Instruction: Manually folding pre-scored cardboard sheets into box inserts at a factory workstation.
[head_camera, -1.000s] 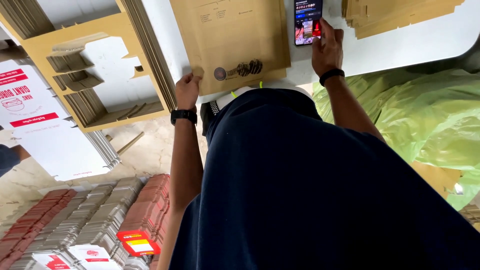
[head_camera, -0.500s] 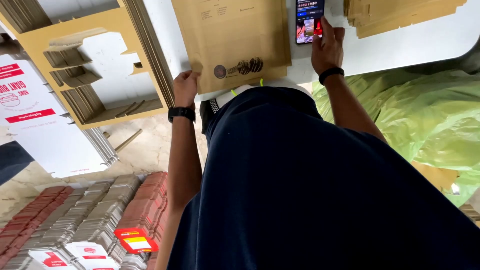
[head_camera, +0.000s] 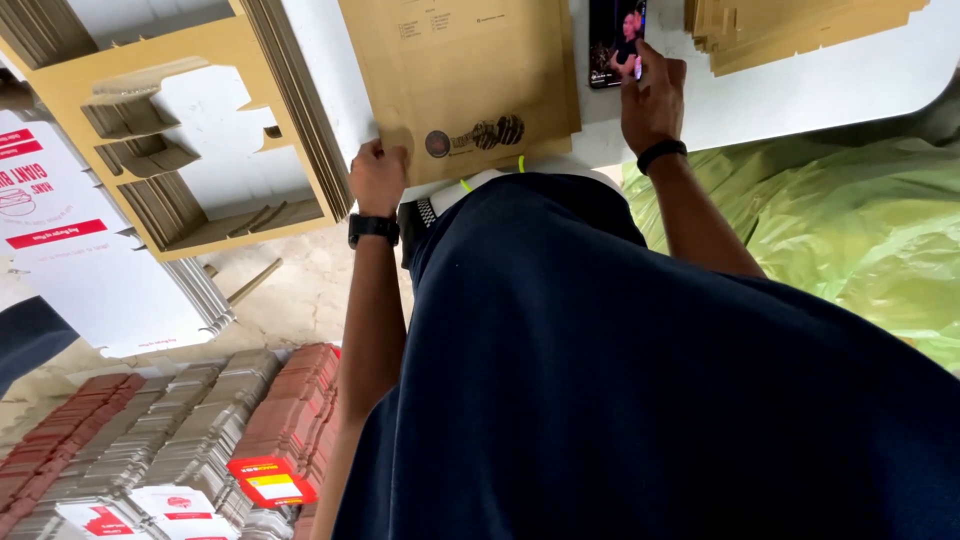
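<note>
Floor stacks: bundles of flat red and grey cartons (head_camera: 180, 440) lie low left, nearest the camera, beside the person's dark trousers.
White flats: a pile of white printed sheets (head_camera: 70, 240) sits at the left edge, well apart from both hands.
Left hand (head_camera: 378, 178): fingers curled shut, pinching the near left corner of the brown flat; a black watch is on the wrist.
Brown flat (head_camera: 470, 70): a flat cardboard sheet lying on the white table (head_camera: 800, 90), its near edge overhanging the table's rim, with a round dark print near that edge.
Die-cut stack (head_camera: 190, 130): a tilted pile of cut-out cardboard just left of the left hand, leaning by the table's side.
Right hand (head_camera: 652, 95): loosely open, fingers bent, 1 fingertip on the screen of the phone; a black band is on the wrist.
Phone (head_camera: 615, 40): lies flat on the table just right of the brown flat, screen lit.
Far stack: a pile of brown flats (head_camera: 790, 25) rests on the table's far right, apart from the right hand.
Green sheet (head_camera: 850, 230): crumpled plastic below the table on the right.
Change: over the last second the left hand has slid from the flat's near edge to its left corner; the right hand stays on the phone.
</note>
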